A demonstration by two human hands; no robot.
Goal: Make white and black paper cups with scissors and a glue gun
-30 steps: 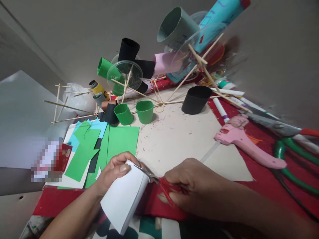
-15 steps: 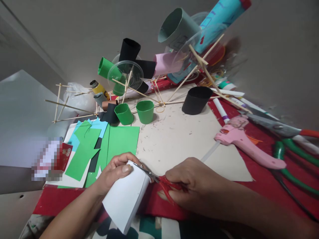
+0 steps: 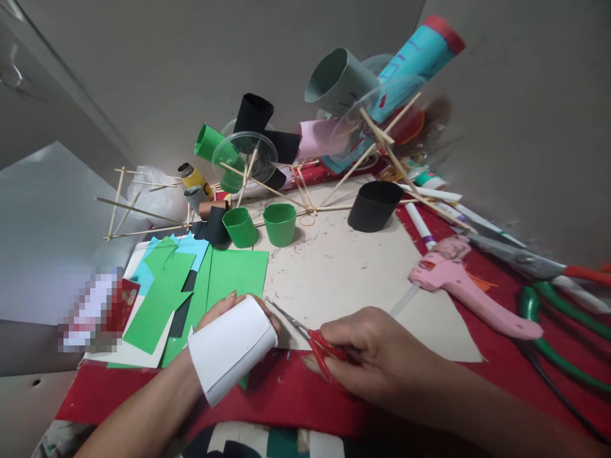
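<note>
My left hand (image 3: 216, 313) is behind a rolled white paper tube (image 3: 231, 350) and holds it tilted over the table's near edge. Most of its fingers are hidden by the paper; a seam runs along the tube's side. In my right hand (image 3: 365, 350) are small scissors with red handles (image 3: 321, 348). Their thin metal blades point up and left, just to the right of the tube's rim and apart from it. Green paper sheets (image 3: 238, 273) lie beyond my left hand.
Two green paper cups (image 3: 279, 226) and a black paper tube (image 3: 375, 207) stand on the pale board (image 3: 329, 273). A stick frame (image 3: 353, 166) rises behind. On the right lie a pink glue gun (image 3: 453, 277) and large shears (image 3: 520, 257) on the red cloth (image 3: 281, 388).
The scissor blades have come away from the paper's edge. My left hand has turned the white tube to a flatter tilt, and it now hides more of that hand.
</note>
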